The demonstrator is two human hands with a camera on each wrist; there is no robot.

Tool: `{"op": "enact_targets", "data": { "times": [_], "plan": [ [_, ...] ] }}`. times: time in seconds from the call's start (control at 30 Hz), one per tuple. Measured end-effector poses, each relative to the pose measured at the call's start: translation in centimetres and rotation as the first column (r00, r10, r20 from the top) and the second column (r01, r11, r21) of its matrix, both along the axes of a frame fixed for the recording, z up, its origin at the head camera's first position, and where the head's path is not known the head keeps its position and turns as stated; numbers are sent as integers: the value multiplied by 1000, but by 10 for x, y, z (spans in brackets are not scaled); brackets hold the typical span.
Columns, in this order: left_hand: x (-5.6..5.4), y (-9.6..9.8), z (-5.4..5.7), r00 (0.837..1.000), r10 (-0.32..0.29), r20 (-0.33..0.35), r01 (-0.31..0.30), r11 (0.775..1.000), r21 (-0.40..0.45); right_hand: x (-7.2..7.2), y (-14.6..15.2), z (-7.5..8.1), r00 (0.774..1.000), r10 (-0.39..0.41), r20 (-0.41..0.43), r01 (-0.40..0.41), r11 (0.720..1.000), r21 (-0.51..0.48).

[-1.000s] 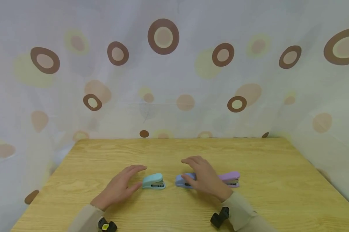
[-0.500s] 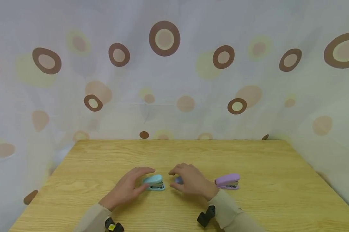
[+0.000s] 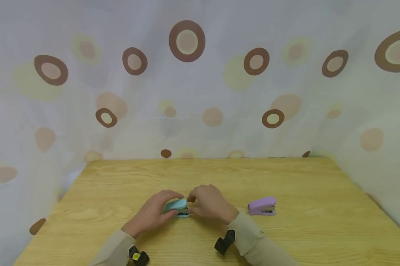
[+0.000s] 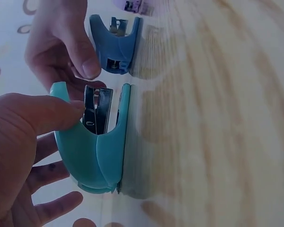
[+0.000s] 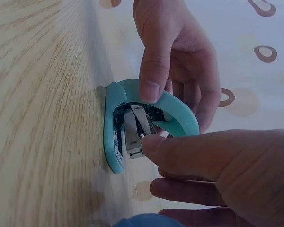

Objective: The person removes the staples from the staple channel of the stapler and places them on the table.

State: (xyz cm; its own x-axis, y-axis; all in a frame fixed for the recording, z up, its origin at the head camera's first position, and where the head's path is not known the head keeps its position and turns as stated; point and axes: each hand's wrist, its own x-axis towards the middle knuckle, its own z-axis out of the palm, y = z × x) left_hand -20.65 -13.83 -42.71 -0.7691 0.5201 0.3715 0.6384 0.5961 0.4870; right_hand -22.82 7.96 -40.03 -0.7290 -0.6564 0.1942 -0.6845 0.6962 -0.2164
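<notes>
A teal stapler (image 3: 176,204) stands on the wooden table between both hands. My left hand (image 3: 155,212) grips it from its closed end, thumb on the near side and fingers on the far side. At its mouth is my right hand (image 3: 210,203); in the right wrist view its thumb (image 5: 184,153) overlaps the stapler's metal front, fingers loosely extended. A blue stapler (image 4: 114,49) sits just behind the right hand, hidden by it in the head view. Farther right lies a purple stapler (image 3: 262,206), touched by neither hand.
The wood-grain table (image 3: 200,177) reaches back to a pale curtain (image 3: 200,88) with brown and beige circles, which also hangs along both sides. Each wrist carries a small black camera, the left one (image 3: 139,256) and the right one (image 3: 224,242).
My right hand has moved left, from over the blue stapler to the mouth of the teal one. My left hand has slid right and taken hold of the teal stapler.
</notes>
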Motion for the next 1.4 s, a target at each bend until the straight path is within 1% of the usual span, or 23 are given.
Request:
{"op": "enact_targets", "data": {
  "times": [0.1, 0.23, 0.37, 0.5, 0.57, 0.67, 0.73, 0.8, 0.93, 1.03, 1.07, 1.17, 1.27, 1.33, 1.4],
  "plan": [
    [1, 4, -2, 1000, -18, 5, 18, 1000, 1, 0, -2, -3, 999, 3, 41, -2, 1000, -22],
    [2, 7, -4, 1000, -24, 14, 24, 1000, 3, 0, -5, -8, 997, -10, 78, 11, 1000, -1],
    [2, 6, 0, 1000, -19, -1, 19, 1000, 22, -2, -12, -11, 997, -28, 76, 26, 999, 18],
    [0, 3, 5, 999, -37, -2, 37, 999, 29, -2, -19, -10, 995, -49, 86, 48, 999, 14],
    [-1, 3, 6, 998, -56, -3, 56, 998, 28, -2, -21, -10, 994, -64, 93, 63, 998, 16],
    [-2, 3, 6, 995, -104, -9, 104, 994, 43, 0, -21, -9, 992, -90, 91, 89, 996, 23],
    [-2, 4, 5, 991, -136, -14, 137, 989, 55, 1, -21, -10, 992, -102, 75, 100, 994, 34],
    [-2, 5, 5, 988, -152, -16, 153, 986, 60, 2, -20, -12, 991, -111, 69, 109, 993, 41],
    [-2, 7, 4, 989, -143, -27, 144, 989, 44, 2, -18, -14, 988, -123, 96, 121, 992, 26],
    [-1, 8, 3, 990, -134, -52, 135, 990, 31, 2, -17, -15, 986, -126, 111, 125, 992, 16],
    [0, 9, 3, 990, -130, -59, 132, 991, 27, 3, -16, -15, 986, -125, 106, 124, 992, 21],
    [2, 9, 1, 992, -114, -54, 115, 993, 21, 5, -16, -15, 991, -116, 73, 113, 993, 43],
    [4, 8, 2, 996, -93, -12, 93, 995, 28, 5, -16, -15, 994, -103, 35, 101, 993, 58],
    [4, 7, 3, 996, -80, 46, 76, 994, 77, 5, -15, -15, 995, -98, 21, 97, 993, 62],
    [3, 5, 4, 988, -94, 121, 76, 986, 147, 5, -13, -14, 995, -98, 15, 97, 993, 61]
  ]
}}
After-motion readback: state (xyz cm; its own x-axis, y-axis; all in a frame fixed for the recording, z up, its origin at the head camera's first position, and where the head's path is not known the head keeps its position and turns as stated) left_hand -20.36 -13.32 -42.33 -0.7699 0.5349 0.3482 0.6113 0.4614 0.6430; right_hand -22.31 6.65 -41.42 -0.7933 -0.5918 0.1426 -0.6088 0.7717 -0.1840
